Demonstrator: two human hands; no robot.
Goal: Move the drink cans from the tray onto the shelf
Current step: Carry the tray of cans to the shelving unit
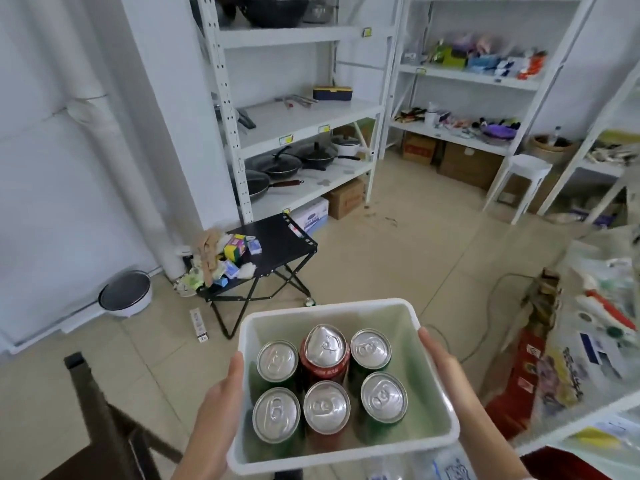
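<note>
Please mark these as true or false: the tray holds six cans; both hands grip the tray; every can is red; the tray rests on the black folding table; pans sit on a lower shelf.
1. The tray holds six cans. True.
2. The left hand and right hand grip the tray. True.
3. Every can is red. False: two look red, four green.
4. The tray rests on the folding table. False: it is held above the floor.
5. Pans sit on a lower shelf. True.
</note>
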